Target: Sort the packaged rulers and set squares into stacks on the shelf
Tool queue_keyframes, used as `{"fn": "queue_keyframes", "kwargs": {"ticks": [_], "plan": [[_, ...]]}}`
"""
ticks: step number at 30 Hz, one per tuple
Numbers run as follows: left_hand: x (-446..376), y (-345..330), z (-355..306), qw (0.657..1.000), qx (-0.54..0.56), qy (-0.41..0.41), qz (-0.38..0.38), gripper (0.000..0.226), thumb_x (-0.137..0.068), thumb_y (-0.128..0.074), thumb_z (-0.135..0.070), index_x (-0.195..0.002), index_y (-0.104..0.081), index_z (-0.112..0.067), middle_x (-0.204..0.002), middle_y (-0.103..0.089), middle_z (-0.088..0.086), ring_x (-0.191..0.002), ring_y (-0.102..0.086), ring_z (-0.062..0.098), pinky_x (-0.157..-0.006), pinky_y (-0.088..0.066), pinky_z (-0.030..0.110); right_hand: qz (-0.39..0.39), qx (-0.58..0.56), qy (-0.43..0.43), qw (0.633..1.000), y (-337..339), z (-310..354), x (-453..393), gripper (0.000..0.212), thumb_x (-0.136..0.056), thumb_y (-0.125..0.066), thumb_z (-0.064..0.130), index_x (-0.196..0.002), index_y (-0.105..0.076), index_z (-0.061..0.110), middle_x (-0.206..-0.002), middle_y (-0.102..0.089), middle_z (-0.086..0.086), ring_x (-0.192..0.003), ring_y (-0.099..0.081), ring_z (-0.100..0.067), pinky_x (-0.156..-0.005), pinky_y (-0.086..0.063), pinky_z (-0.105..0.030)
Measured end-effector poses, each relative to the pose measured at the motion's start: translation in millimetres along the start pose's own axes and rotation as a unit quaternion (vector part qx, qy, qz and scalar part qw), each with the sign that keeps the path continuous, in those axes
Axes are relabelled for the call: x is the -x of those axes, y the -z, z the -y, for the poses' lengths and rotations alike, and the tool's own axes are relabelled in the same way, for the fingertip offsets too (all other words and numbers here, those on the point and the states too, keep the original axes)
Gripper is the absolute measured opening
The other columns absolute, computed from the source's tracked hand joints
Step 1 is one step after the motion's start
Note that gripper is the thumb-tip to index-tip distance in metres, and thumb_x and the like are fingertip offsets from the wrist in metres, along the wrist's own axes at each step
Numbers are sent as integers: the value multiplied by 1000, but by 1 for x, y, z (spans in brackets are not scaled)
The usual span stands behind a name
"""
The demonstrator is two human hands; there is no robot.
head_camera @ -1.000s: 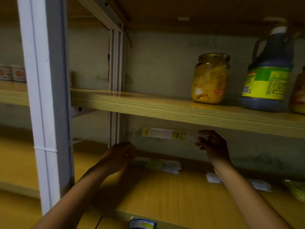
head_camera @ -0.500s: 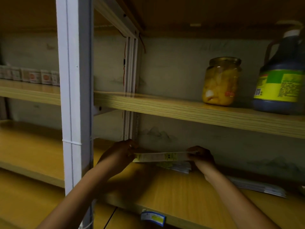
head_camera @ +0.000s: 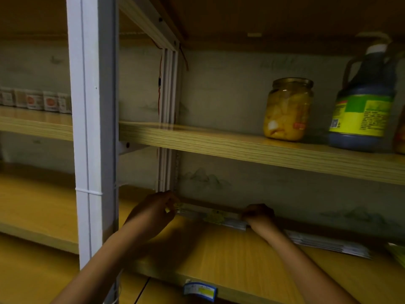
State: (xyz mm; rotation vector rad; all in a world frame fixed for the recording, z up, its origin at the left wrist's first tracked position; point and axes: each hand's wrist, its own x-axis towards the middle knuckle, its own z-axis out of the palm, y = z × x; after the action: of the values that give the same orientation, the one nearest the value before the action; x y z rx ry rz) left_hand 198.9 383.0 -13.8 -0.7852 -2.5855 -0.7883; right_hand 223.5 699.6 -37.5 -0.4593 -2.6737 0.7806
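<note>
A packaged ruler (head_camera: 210, 215), clear with a yellow label, lies flat at the back left of the lower wooden shelf (head_camera: 230, 257). It rests on a small stack of similar packs. My left hand (head_camera: 153, 212) pinches its left end and my right hand (head_camera: 258, 216) grips its right end. A second stack of white packaged rulers (head_camera: 328, 243) lies further right along the back of the same shelf. A yellow-green pack (head_camera: 397, 254) shows at the far right edge.
A white metal upright (head_camera: 94, 137) stands in front on the left. The shelf above (head_camera: 241, 143) carries a jar of yellow fruit (head_camera: 288, 109) and a dark bottle with a green-yellow label (head_camera: 363, 104). Small boxes (head_camera: 35, 99) line the left bay. A price tag (head_camera: 200, 290) hangs on the shelf edge.
The ruler pack came down from mid-air near the back wall onto the left stack. Both hands followed it down and stay on its ends. The view shifted left.
</note>
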Motion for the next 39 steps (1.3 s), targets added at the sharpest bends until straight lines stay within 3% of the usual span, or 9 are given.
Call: {"fn": "queue_keyframes", "kwargs": {"ticks": [4, 7, 10, 15, 22, 25, 29, 35, 39], "plan": [[-2, -2, 2, 1000, 3, 8, 21, 25, -90, -63, -29, -112, -56, -38, -104, -59, -18, -91, -58, 5, -82, -54, 33, 0, -8, 25, 1000, 1, -4, 2, 16, -90, -61, 22, -84, -75, 18, -94, -72, -1, -82, -63, -12, -76, -52, -27], [-6, -6, 4, 999, 10, 12, 46, 26, -89, -64, -33, -112, -56, -41, -102, -59, -20, -89, -58, 2, -81, -54, 30, -43, -24, 42, 998, 7, -3, 1, 9, -91, -64, 25, -93, -70, 32, -102, -68, 5, -82, -58, -3, -74, -52, -21], [-12, -8, 4, 998, 22, 7, 58, 24, -89, -64, -34, -111, -56, -41, -101, -59, -21, -87, -57, 0, -79, -53, 28, -33, -24, 63, 997, 16, 1, 5, 21, -91, -62, 20, -105, -64, 35, -107, -62, 9, -85, -57, 0, -64, -47, -12], [-17, -16, -5, 998, 19, -9, 52, 23, -88, -66, -29, -109, -59, -36, -102, -62, -13, -89, -59, 8, -79, -52, 28, 9, 23, 129, 991, 25, 0, 24, 36, -92, -55, 17, -128, -59, 22, -123, -62, 3, -111, -59, -14, -88, -47, -22], [-22, -25, -13, 998, 22, 29, 51, 18, -88, -63, -34, -96, -54, -47, -96, -63, -14, -80, -62, 6, -69, -57, 32, -18, -17, 154, 988, 20, 1, 33, 29, -89, -58, 14, -116, -61, 26, -103, -64, 8, -90, -59, -3, -70, -42, -8], [-28, -31, -9, 998, -5, 46, 51, 16, -91, -58, -36, -105, -56, -44, -101, -64, -9, -81, -62, 9, -68, -58, 29, -22, -44, 145, 988, 15, 1, 27, 31, -86, -61, 11, -108, -60, 32, -94, -62, 15, -86, -59, 2, -73, -48, -14], [-41, -41, 1, 997, -29, 34, 57, 26, -94, -54, -32, -121, -56, -35, -117, -61, -4, -103, -61, 15, -87, -55, 32, -19, -35, 141, 989, 12, 1, 13, 31, -86, -60, 15, -109, -59, 36, -95, -63, 15, -88, -61, -1, -76, -51, -22], [-55, -56, 5, 1000, -2, 18, 9, 20, -92, -58, -30, -111, -58, -36, -104, -57, -14, -95, -58, 10, -75, -49, 25, 7, -37, 114, 993, 9, -7, -3, 22, -91, -56, 24, -109, -63, 36, -100, -63, 18, -90, -59, 3, -72, -48, -18], [-55, -60, 10, 1000, -3, 27, -10, 23, -91, -58, -30, -114, -60, -32, -110, -59, -10, -91, -58, 11, -75, -49, 26, 42, 29, 121, 991, 5, -19, -5, 18, -95, -53, 36, -107, -67, 34, -104, -60, 16, -95, -55, 2, -73, -40, -11]]}}
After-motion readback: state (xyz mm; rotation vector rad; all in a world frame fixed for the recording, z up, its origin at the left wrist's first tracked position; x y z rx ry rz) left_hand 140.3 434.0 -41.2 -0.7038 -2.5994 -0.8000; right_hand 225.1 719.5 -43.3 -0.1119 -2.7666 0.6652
